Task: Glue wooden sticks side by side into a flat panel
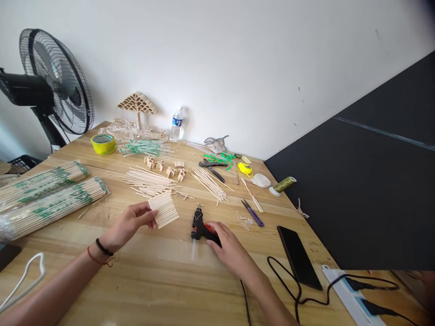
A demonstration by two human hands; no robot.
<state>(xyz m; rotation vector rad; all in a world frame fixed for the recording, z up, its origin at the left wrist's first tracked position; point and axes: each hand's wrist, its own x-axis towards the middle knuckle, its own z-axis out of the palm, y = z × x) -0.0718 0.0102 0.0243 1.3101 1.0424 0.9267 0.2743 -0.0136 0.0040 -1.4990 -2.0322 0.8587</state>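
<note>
Between the thumb and fingers of my left hand (131, 222) is a small square panel (165, 209) of thin wooden sticks laid side by side. My right hand (226, 246) is closed around the handle of a black hot glue gun (200, 226) with a red trigger. The gun's nozzle points away from me, and a clear glue stick (193, 250) sticks out of its back. Just beyond the panel lies a loose pile of sticks (149, 180). A second bunch of sticks (210, 184) spreads out beyond the glue gun.
Wrapped stick bundles (64, 201) lie at left, near yellow tape (103, 145). Small stick-built pieces (175, 172), pliers (213, 170), a tape measure (245, 170) and snips (253, 213) sit farther back. A phone (299, 257), a cord (282, 271) and a power strip (353, 296) are at right.
</note>
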